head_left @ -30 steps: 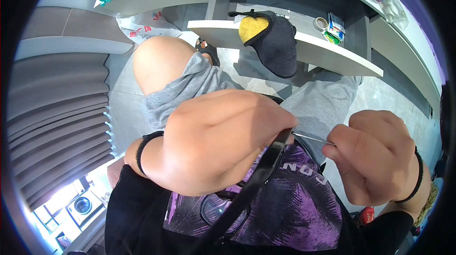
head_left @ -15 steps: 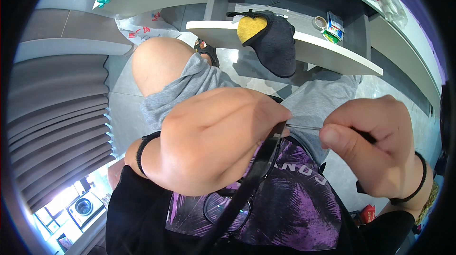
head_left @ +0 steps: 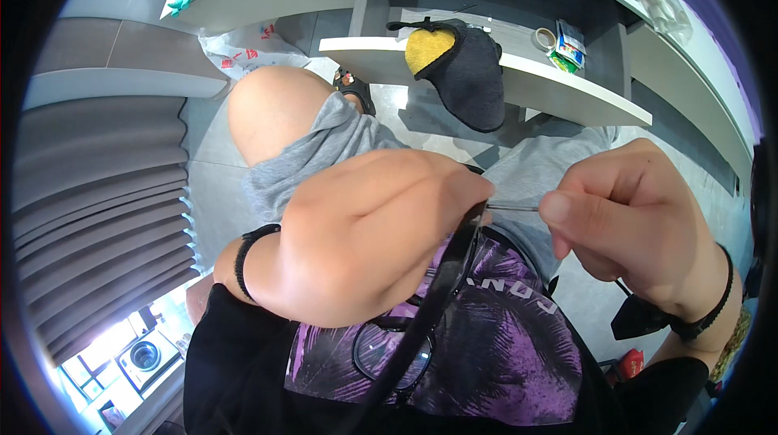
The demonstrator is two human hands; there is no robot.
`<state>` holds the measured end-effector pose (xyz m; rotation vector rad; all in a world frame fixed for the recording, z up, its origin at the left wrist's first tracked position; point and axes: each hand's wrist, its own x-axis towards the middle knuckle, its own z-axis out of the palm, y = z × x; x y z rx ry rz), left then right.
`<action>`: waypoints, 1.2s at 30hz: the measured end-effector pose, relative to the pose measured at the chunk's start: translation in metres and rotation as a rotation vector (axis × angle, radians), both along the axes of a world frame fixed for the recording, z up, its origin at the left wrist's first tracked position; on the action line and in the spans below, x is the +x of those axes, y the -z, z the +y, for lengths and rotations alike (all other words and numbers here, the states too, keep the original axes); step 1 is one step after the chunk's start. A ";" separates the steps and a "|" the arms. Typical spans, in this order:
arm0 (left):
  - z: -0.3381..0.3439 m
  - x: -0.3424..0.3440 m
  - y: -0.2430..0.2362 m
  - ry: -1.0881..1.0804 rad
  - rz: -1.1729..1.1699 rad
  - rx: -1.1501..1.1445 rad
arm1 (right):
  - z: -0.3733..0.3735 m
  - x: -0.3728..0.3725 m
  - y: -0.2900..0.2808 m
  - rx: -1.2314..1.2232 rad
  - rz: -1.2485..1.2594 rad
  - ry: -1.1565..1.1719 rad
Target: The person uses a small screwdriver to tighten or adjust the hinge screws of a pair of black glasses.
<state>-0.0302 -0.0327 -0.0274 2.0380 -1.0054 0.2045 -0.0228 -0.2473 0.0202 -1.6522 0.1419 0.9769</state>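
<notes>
We note the left hand [head_left: 373,232] curled, fingertips pinching one end of a thin rod [head_left: 514,207]; the right hand [head_left: 628,212] pinches the other. Rod spans between them above the trousers [head_left: 535,164], not set down: work looks underway, how much remains we cannot tell. Dark cloth [head_left: 470,83] drapes over the drawer [head_left: 579,100] front

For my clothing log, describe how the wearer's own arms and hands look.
The left hand and right hand are both ungloved. The left wrist wears a thin black band; the right wrist wears another black band, with a dark angular piece beside it. The right sleeve is black and short, leaving the forearm bare.
</notes>
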 end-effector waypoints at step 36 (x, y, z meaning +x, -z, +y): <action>0.000 0.027 0.006 0.042 0.006 -0.236 | 0.030 0.021 0.070 0.549 -0.762 -0.079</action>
